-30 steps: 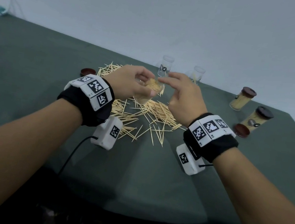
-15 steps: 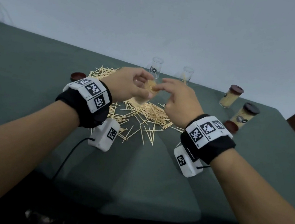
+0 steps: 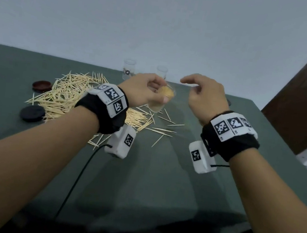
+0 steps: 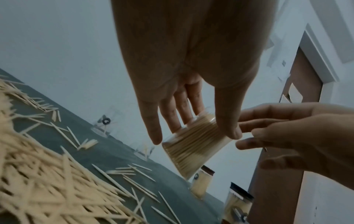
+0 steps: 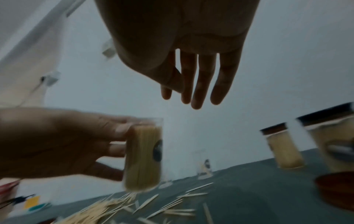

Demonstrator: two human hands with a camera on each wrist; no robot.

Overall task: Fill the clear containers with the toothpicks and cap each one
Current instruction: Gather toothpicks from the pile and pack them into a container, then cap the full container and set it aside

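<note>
The toothpick-filled clear container (image 3: 161,99) is packed and uncapped, lifted above the bench (image 3: 149,185) in my left hand (image 3: 144,91), fingers curled round its wall. To cap it well I should keep it upright and fetch the brown lid (image 3: 42,86) beside the toothpick pile (image 3: 66,96). My right hand (image 3: 204,96), loosely open and empty as far as I can see, has pulled away from the rim where it pinched half a second ago.

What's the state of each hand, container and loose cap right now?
left hand: grips the held container
held container: full of toothpicks, uncapped, tilted, off the table
right hand: beside it, fingers loose, holds nothing
two far containers: upright, uncapped, almost empty
two capped containers: filled, caps on
brown cap: loose on table
black cap: loose on table
toothpick pile: scattered on table
</note>
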